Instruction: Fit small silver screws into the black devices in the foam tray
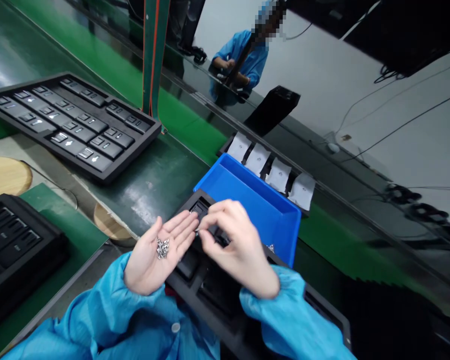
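My left hand [153, 255] lies palm up with its fingers stretched out, holding a small heap of silvery screws [162, 248] in the palm. Thumb and forefinger of my right hand [234, 240] are pinched together at the left fingertips. A tiny shiny piece, seemingly one of the screws, shows at that pinch. Beneath both hands is a black foam tray [225, 325] with dark parts in its pockets, partly hidden by my hands and sleeves. Just beyond my right hand stands a blue plastic bin [247, 192], with a few small silvery pieces by its near edge.
Another black tray [110, 172] with rows of black parts sits on the green bench at left. A stacked black tray [54, 245] is at lower left, near round wooden stools [110, 222]. White packets [279, 175] lie behind the bin. Across the bench a person in blue [243, 55] is working.
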Motion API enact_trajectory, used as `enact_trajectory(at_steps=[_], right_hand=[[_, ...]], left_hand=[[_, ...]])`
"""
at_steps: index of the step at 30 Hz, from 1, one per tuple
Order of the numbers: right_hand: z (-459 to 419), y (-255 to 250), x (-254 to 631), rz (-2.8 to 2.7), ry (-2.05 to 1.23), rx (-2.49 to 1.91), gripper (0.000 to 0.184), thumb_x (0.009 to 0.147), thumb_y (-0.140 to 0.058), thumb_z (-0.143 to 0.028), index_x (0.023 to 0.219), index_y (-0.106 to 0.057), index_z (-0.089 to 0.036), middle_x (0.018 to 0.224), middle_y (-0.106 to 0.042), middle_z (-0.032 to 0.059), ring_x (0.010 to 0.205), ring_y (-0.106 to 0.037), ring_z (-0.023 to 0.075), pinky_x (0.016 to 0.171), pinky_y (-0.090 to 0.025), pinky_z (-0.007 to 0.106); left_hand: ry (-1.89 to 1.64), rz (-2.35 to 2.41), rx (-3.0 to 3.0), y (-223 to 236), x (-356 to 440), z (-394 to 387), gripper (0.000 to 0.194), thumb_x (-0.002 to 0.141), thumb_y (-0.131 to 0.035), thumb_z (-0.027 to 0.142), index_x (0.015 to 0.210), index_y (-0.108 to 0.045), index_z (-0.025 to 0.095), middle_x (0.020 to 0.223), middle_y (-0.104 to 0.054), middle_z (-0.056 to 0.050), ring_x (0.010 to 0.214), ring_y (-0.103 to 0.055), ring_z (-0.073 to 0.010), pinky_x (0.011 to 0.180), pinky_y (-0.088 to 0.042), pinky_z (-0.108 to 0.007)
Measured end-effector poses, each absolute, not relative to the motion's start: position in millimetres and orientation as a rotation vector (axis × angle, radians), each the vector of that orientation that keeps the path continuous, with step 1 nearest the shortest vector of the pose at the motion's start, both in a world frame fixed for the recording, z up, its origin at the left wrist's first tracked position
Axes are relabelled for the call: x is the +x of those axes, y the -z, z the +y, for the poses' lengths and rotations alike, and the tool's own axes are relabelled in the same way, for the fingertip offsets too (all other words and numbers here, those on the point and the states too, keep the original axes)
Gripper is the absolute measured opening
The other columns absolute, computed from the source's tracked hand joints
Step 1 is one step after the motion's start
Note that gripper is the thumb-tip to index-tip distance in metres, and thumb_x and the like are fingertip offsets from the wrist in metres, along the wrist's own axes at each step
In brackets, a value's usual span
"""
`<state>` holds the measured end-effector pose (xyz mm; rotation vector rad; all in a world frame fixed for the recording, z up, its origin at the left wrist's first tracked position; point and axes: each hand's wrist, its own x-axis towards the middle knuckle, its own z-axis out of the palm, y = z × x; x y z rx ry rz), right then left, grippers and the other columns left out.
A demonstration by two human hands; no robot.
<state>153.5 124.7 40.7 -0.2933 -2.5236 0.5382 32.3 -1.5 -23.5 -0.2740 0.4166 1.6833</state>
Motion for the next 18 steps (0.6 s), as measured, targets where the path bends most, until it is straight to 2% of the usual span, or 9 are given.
enact_trajectory(at_steps=[4, 8, 18], right_hand=[[170, -30, 165, -2.489, -0.356, -0.456, 0.011, 0.087, -0.063, -0.013, 0.083, -0.06, -0.023, 0.089, -0.061, 0.0016, 0.088, -0.058, 0.019, 0.083, -0.046, 0.037], [198, 1, 164, -2.611, -0.377, -0.583, 0.008, 0.084, -0.061, -0.018, 0.078, -0.061, -0.023, 0.083, -0.06, 0.0019, 0.083, -0.056, 0.0204, 0.08, -0.044, 0.038], [211, 28, 132, -2.791, -0.314, -0.53, 0.008, 0.087, -0.057, -0.02, 0.079, -0.06, -0.021, 0.082, -0.055, 0.0051, 0.082, -0.048, 0.0224, 0.079, -0.041, 0.04]], left_hand=[[-1.747, 0.454, -0.303, 17, 25, 0, 0.064, 0.11, -0.017, 0.042, 0.163, -0.028, 0.008, 0.142, -0.066, -0.013, 0.129, -0.066, -0.0201, 0.114, -0.048, -0.033], [-1.751, 0.454, -0.312, 16, 22, 1, 0.064, 0.11, -0.017, 0.043, 0.162, -0.031, 0.008, 0.139, -0.068, -0.011, 0.128, -0.067, -0.02, 0.108, -0.052, -0.031], [-1.737, 0.401, -0.323, 18, 23, 1, 0.065, 0.11, -0.018, 0.045, 0.163, -0.03, 0.009, 0.136, -0.07, -0.01, 0.125, -0.068, -0.019, 0.105, -0.054, -0.03]])
